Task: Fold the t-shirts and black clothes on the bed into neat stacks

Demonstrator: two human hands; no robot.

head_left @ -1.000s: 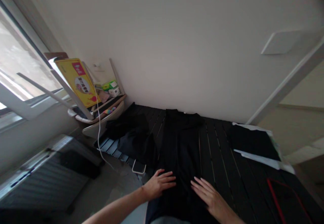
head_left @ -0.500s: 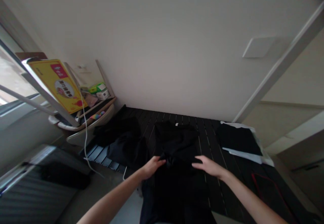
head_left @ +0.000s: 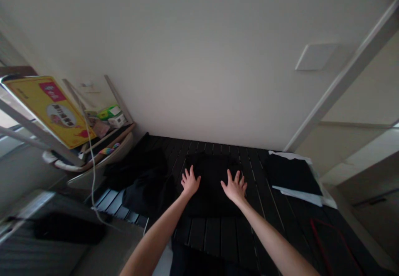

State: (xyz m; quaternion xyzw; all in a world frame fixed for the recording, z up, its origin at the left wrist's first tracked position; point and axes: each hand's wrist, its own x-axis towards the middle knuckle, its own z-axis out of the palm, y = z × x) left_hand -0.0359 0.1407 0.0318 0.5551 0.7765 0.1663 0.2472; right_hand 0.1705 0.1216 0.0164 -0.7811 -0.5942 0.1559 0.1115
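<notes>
A folded black garment [head_left: 212, 184] lies on the dark slatted surface [head_left: 218, 234] near the white wall. My left hand [head_left: 190, 181] rests flat on its left part with fingers spread, and my right hand [head_left: 234, 186] lies flat on its right part, also spread. Both arms reach forward from the bottom of the view. Neither hand holds anything.
A heap of black clothes [head_left: 143, 180] lies to the left. A folded dark and white stack [head_left: 293, 175] sits to the right. At far left a tray [head_left: 93, 159] carries a yellow box [head_left: 50, 109] and small items, with a white cable [head_left: 92, 184] hanging down.
Both hands carried the near end of the black garment away from me, folding it over, and now lie flat on the folded piece. The camera view shifted to the right.
</notes>
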